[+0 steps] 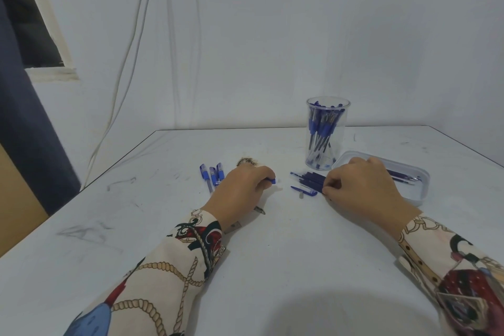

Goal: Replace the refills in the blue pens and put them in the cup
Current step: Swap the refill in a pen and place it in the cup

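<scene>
1. Head view: a clear cup (327, 133), filled with blue pens, is seen standing on the white table (272, 267).
2. Just right of the cup, a shallow tray (420, 188) with refills is set.
3. In front of the cup, a pile of dark refills (311, 181) is pinched at its near end by the right hand (362, 185).
4. Left of the cup, a blue pen part (271, 180) is gripped in the curled left hand (242, 191).
5. Further left of the cup, three capped pens (212, 174) are laid.
</scene>
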A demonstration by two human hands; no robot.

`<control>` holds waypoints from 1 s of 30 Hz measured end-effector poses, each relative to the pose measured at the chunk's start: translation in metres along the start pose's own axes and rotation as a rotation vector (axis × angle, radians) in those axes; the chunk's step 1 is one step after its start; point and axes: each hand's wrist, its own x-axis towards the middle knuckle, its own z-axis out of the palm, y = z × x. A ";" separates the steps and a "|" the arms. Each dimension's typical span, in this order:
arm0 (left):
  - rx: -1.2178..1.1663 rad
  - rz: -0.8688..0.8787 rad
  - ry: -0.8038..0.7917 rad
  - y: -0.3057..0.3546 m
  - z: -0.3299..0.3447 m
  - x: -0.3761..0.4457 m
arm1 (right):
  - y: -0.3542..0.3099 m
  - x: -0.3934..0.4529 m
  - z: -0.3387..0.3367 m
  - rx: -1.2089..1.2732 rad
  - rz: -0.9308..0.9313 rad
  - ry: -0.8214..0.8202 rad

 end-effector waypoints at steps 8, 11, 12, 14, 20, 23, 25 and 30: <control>0.087 -0.004 0.047 0.007 -0.002 -0.002 | 0.033 0.007 -0.007 0.018 0.190 0.079; 0.002 0.046 0.017 0.003 0.003 0.000 | 0.056 0.005 -0.005 -0.121 0.320 0.012; -0.027 0.065 0.012 0.001 0.005 0.002 | 0.062 0.005 -0.003 -0.157 0.355 -0.019; -0.023 0.085 0.003 -0.004 0.009 0.004 | 0.071 0.006 0.003 -0.218 0.401 -0.080; -0.038 0.132 0.051 -0.006 0.013 0.004 | 0.084 0.007 0.014 -0.205 0.441 -0.138; -0.040 0.134 0.054 -0.006 0.013 0.003 | 0.086 0.008 0.015 -0.218 0.443 -0.132; -0.039 0.139 0.058 -0.007 0.013 0.003 | 0.087 0.007 0.015 -0.204 0.460 -0.132; -0.044 0.137 0.064 -0.009 0.015 0.004 | 0.088 0.006 0.011 -0.168 0.431 -0.094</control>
